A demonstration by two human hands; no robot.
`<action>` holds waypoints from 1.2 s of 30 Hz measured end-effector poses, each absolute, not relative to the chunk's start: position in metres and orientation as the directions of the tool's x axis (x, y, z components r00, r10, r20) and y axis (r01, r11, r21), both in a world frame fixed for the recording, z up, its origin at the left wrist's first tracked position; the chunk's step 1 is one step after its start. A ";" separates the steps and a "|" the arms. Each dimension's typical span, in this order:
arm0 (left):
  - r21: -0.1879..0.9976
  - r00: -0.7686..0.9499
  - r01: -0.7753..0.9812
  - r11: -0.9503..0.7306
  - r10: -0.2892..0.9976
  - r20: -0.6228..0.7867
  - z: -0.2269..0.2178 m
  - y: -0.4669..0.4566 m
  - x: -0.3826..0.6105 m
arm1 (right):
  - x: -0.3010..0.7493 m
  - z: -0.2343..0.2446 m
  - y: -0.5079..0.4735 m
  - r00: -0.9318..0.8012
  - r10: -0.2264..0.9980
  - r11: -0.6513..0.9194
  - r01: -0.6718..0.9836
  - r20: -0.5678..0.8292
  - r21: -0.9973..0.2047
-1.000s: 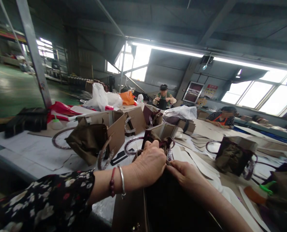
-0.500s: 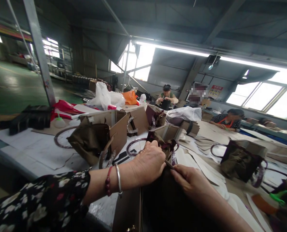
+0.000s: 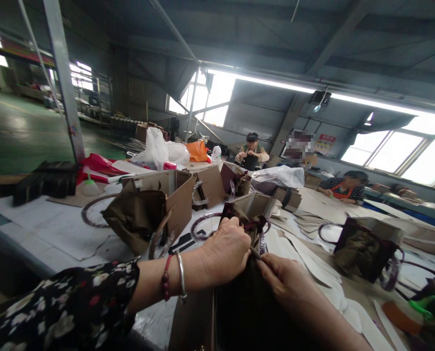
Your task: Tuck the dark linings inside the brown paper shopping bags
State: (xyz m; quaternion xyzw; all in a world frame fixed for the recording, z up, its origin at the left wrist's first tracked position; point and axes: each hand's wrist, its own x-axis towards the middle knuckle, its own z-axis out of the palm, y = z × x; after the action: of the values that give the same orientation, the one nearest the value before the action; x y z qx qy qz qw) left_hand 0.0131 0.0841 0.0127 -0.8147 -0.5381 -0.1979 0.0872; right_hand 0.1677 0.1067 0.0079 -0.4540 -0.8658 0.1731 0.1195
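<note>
My left hand [image 3: 227, 248], with a bangle and a red bracelet at the wrist, is closed in a pinch on the upper edge of a dark brown handbag [image 3: 254, 312]. Just right of it, the thumb and fingers of my right hand [image 3: 285, 275] pinch the same edge. The thumb and fingers meet close together there, and my left fingertips are partly hidden behind the knuckles. Beyond my hands stands another bag with gathered dark lining and a plastic-wrapped handle [image 3: 203, 226]. A tan handbag with loose olive lining [image 3: 135, 217] stands to the left.
Flat pale pieces [image 3: 305, 258] lie along the right. Farther right sit another dark handbag [image 3: 365, 248] and an orange brush-like tool with a green handle [image 3: 402, 314]. A small glue bottle [image 3: 90, 186] and plastic bags [image 3: 155, 148] are at the back left. Two people work across the table.
Both hands keep their pinch on the bag's edge, with only a slight shift of the fingers. The whole view has moved a little.
</note>
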 end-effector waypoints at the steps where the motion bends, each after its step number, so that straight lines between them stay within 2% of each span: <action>1: 0.062 0.344 0.912 -0.406 0.838 0.425 0.012 0.084 0.013 | 0.168 0.007 0.107 -0.561 0.826 0.530 0.746 0.049 -0.404; 5: 0.038 0.351 0.912 -0.409 0.823 0.447 0.009 0.086 0.012 | 0.169 0.005 0.106 -0.568 0.821 0.550 0.752 0.067 -0.364; 10: 0.016 0.322 0.928 -0.372 0.824 0.467 0.010 0.088 0.010 | 0.164 0.008 0.101 -0.552 0.826 0.564 0.801 0.116 -0.202; 14: 0.025 0.307 0.927 -0.375 0.794 0.524 0.022 0.065 0.004 | 0.160 0.011 0.096 -0.498 0.857 0.515 0.840 0.134 -0.174; 17: 0.119 0.271 0.906 -0.406 0.774 0.573 0.024 0.023 0.003 | 0.158 0.013 0.094 -0.470 0.873 0.486 0.860 0.128 -0.156; 21: 0.239 0.257 0.880 -0.411 0.834 0.487 0.003 -0.044 0.011 | 0.156 0.015 0.088 -0.438 0.892 0.451 0.882 0.112 -0.134; 24: 0.330 0.153 0.891 -0.311 0.891 0.427 -0.020 -0.077 0.016 | 0.156 0.018 0.085 -0.400 0.911 0.410 0.904 0.098 -0.119; 28: 0.537 -0.059 0.828 -0.163 0.926 0.373 -0.032 -0.089 0.003 | 0.165 0.024 0.085 -0.375 0.925 0.380 0.917 0.061 -0.120; 32: 0.711 -0.323 0.703 -0.007 0.888 0.328 -0.033 -0.079 -0.034 | 0.178 0.028 0.073 -0.428 0.903 0.428 0.889 0.038 -0.161; 34: 0.780 -0.385 0.626 -0.020 0.861 0.331 -0.035 -0.068 -0.050 | 0.186 0.026 0.062 -0.425 0.905 0.410 0.879 -0.010 -0.245; 36: 0.823 -0.375 0.564 -0.064 0.869 0.324 -0.037 -0.055 -0.061 | 0.195 0.022 0.049 -0.402 0.908 0.339 0.871 -0.120 -0.355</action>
State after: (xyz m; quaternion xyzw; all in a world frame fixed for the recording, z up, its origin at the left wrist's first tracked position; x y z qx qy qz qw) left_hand -0.0611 -0.0547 -0.0373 -0.5374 -0.6665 -0.4931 -0.1545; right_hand 0.1947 0.0493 0.0221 -0.5446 -0.8166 0.1845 0.0493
